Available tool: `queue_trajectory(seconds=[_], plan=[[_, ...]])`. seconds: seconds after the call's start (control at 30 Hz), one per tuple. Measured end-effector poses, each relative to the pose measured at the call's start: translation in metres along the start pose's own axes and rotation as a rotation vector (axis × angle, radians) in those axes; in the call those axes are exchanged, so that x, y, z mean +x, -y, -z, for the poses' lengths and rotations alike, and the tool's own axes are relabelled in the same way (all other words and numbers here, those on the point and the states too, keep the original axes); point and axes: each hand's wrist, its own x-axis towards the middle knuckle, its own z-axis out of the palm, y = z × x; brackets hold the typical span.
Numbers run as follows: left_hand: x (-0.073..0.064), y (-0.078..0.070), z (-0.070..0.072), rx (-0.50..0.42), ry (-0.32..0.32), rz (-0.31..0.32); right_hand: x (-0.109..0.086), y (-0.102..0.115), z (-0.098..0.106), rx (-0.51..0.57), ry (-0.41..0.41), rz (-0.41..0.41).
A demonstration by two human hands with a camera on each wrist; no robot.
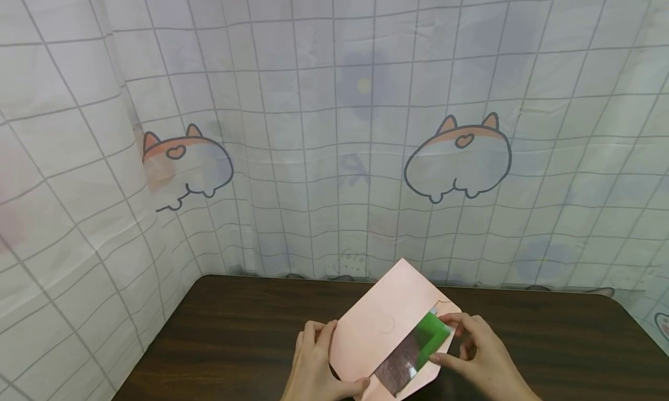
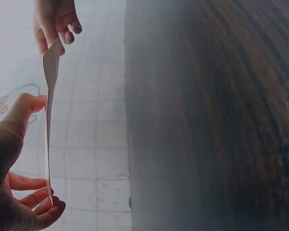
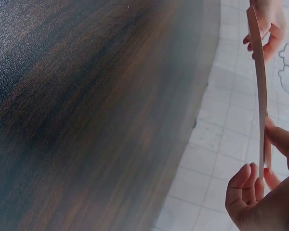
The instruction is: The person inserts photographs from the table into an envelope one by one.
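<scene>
A pink envelope (image 1: 376,325) is held tilted above the dark table, its long opening facing right. From that opening sticks out a glossy card (image 1: 432,338) with a green end and a dark brownish part; the rest is hidden inside. My left hand (image 1: 316,363) grips the envelope's left side, thumb on the front at the lower edge and fingers at the upper left edge. At the card's green end, my right hand (image 1: 478,351) pinches it between thumb and index finger. Edge-on, the envelope (image 3: 260,86) shows as a thin strip in the right wrist view, with several right-hand fingertips behind it.
A dark wood-grain table (image 1: 235,331) lies under the hands. Behind it and along the left hangs a white grid-patterned curtain (image 1: 313,157) with cartoon animal prints, reaching down to the table's back edge.
</scene>
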Motion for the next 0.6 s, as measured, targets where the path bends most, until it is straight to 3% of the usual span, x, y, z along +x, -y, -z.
queue_trajectory(seconds=[0.27, 0.6], plan=[[-0.0023, -0.0034, -0.0013, -0.019, -0.007, -0.002, -0.0007, 0.0002, -0.0045, 0.015, -0.052, 0.011], [-0.0034, -0.0064, -0.0008, -0.02, -0.003, 0.021, 0.0002, 0.0046, -0.0099, 0.018, -0.09, -0.034]])
